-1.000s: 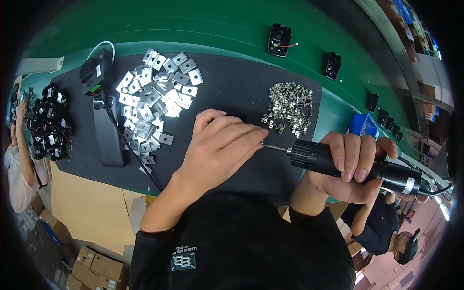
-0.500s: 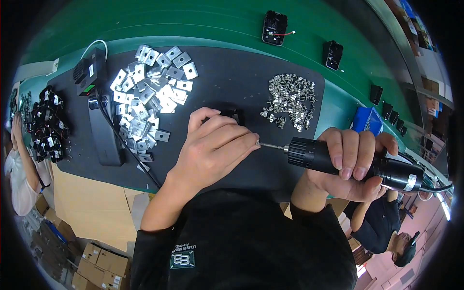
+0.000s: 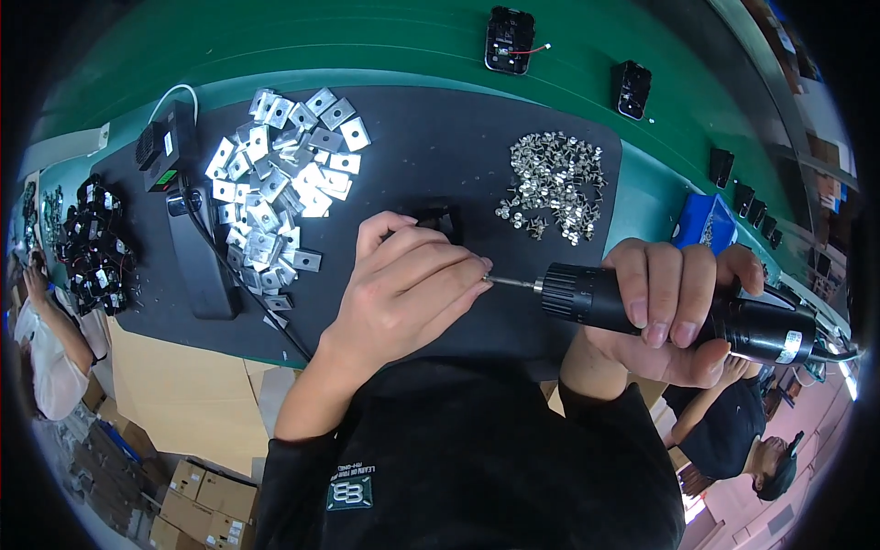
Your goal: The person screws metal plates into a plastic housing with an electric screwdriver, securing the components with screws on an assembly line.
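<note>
My right hand (image 3: 674, 307) is wrapped round a black electric screwdriver (image 3: 587, 295), held level with its thin bit (image 3: 515, 281) pointing left. The fingertips of my left hand (image 3: 408, 284) are pinched at the tip of that bit, on what looks like a small screw, mostly hidden by the fingers. Just beyond the left hand is a dark black part (image 3: 442, 220), partly covered by the fingers; I cannot tell whether the hand touches it. Loose silver screws (image 3: 555, 179) are heaped to the right, and silver square plates with holes (image 3: 275, 183) to the left.
The black mat (image 3: 431, 137) lies before a green surface carrying black housings (image 3: 510, 38). A blue bin (image 3: 704, 222) stands right. At left are a black power device (image 3: 170, 147), its cable, a dark slab (image 3: 202, 266) and wired black parts (image 3: 92, 243). People sit on both sides.
The whole view has shifted slightly. Both hands keep their grips, with the bit still at the left fingertips. A little more of the black part shows beyond the left hand.
</note>
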{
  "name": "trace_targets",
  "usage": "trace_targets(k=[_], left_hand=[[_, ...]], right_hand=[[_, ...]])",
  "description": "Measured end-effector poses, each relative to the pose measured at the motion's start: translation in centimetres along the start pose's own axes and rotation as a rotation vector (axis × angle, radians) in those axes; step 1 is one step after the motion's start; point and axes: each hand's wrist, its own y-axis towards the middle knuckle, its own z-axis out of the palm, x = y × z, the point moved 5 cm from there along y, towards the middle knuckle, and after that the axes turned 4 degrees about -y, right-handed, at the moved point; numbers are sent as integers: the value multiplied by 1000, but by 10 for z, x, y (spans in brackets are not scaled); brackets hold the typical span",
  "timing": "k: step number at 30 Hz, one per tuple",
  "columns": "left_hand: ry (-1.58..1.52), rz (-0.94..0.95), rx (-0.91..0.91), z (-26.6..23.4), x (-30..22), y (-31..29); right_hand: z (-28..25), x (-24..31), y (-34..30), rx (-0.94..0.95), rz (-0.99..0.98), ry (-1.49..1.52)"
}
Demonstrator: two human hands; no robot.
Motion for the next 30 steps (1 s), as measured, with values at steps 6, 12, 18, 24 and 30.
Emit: trace_targets(k=[6,12,18,24,30], left_hand=[[-71,-14,6,2,0,-2],[-65,-11,9,2,-1,-2],[-96,-29,32,5,1,-2],[-85,-38,17,6,-2,-1],[-105,-39,30,10,5,-5]], right_hand=[[4,2,-2,-30,-1,-1],[1,3,-1,16,20,-3],[1,3,-2,-20,-2,-1],[1,2,-1,0,-3,15],[0,-1,1,7,1,2]])
